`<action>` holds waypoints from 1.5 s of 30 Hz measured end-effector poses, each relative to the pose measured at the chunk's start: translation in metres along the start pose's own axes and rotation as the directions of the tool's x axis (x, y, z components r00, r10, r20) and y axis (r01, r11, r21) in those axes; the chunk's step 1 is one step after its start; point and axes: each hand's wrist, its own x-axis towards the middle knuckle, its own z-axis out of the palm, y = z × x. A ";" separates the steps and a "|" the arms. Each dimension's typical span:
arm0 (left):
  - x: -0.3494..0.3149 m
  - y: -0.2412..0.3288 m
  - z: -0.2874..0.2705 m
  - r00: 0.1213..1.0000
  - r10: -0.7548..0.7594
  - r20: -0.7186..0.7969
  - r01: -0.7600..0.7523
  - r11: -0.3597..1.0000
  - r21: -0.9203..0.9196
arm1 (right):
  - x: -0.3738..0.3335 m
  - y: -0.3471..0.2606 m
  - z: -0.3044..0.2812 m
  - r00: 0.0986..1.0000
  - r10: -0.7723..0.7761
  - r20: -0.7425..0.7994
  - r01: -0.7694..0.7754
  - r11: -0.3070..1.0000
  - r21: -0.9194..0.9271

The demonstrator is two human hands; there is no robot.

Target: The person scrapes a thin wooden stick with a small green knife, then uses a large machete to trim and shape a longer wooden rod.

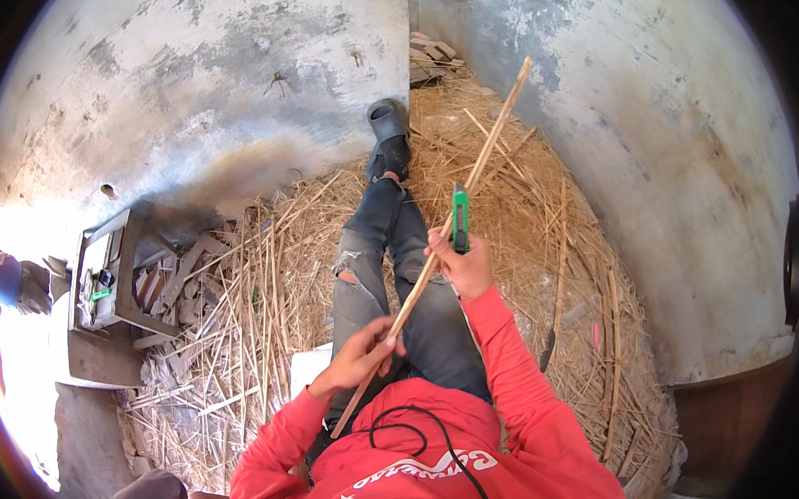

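A long, thin strip of split wood or bamboo (496, 134) runs slantwise over my lap, from my waist up to the far right. Lower down, my left hand (361, 354) is closed around it, thumb on top. Farther along, my right hand (463, 260) grips a green utility knife (459, 218) that stands upright against the strip. Its dark tip points away from me. The right fingers also touch the strip, and part of the knife's handle is hidden in them. My legs in torn dark jeans (362, 310) stretch out beneath both hands, ending in a black clog (389, 130).
Straw, shavings and loose strips (238, 332) cover the floor on both sides. At the left stands a worn wooden stool or frame (135, 275) with small items on it, including a green one (101, 294). Bricks (431, 55) lie in the far corner between stained walls (221, 76).
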 end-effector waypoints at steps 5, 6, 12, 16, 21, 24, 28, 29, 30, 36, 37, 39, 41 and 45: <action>0.037 0.010 -0.004 0.998 0.048 -0.028 -0.049 0.997 -0.055 | -0.017 0.005 0.016 0.984 -0.169 0.049 0.175 0.914 -0.367; 0.039 0.012 -0.005 0.997 0.055 -0.055 -0.059 0.996 -0.062 | -0.022 0.002 0.007 0.999 -0.034 0.020 0.038 0.965 -0.259; 0.042 0.026 -0.012 0.987 -0.020 -0.158 -0.004 0.988 -0.152 | -0.035 -0.003 -0.039 0.975 -0.111 0.192 0.199 0.819 -0.539; 0.045 0.031 -0.016 0.983 -0.043 -0.177 0.016 0.988 -0.150 | -0.049 -0.005 -0.037 0.954 -0.097 0.285 0.260 0.741 -0.619; 0.043 0.030 -0.011 0.987 -0.045 -0.155 0.016 0.983 -0.184 | -0.056 -0.018 -0.004 0.960 -0.048 0.277 0.265 0.475 -0.839; 0.043 0.030 -0.005 0.988 -0.037 -0.149 0.009 0.982 -0.187 | -0.055 -0.010 0.001 0.968 0.031 0.250 0.220 0.383 -0.897; 0.043 0.033 -0.001 0.987 -0.043 -0.155 0.008 0.975 -0.223 | -0.048 0.005 0.000 0.956 0.013 0.293 0.277 0.285 -0.918; 0.042 0.031 -0.003 0.986 -0.052 -0.156 0.016 0.975 -0.221 | -0.046 0.008 0.000 0.950 0.000 0.313 0.303 0.245 -0.921; 0.043 0.027 -0.006 0.986 -0.058 -0.156 0.023 0.975 -0.220 | -0.043 0.010 -0.002 0.944 -0.019 0.330 0.327 0.192 -0.925; 0.036 0.022 -0.014 0.973 -0.082 -0.217 0.034 0.975 -0.219 | -0.028 0.024 -0.001 0.922 -0.093 0.376 0.382 0.059 -0.922; 0.033 0.023 -0.015 0.970 -0.096 -0.222 0.042 0.971 -0.237 | -0.024 0.024 -0.001 0.931 -0.114 0.348 0.354 0.039 -0.934; 0.018 0.023 -0.007 0.967 -0.159 -0.197 0.121 0.974 -0.191 | -0.003 0.020 -0.011 0.954 -0.150 0.260 0.273 0.073 -0.959; 0.007 0.018 0.000 0.963 -0.205 -0.175 0.171 0.966 -0.193 | 0.025 0.006 -0.042 0.977 -0.169 0.128 0.158 0.176 -0.972; -0.033 0.008 -0.003 0.988 -0.125 -0.092 0.129 0.991 0.039 | 0.082 -0.005 -0.133 0.840 -0.494 -0.227 0.092 0.542 -0.835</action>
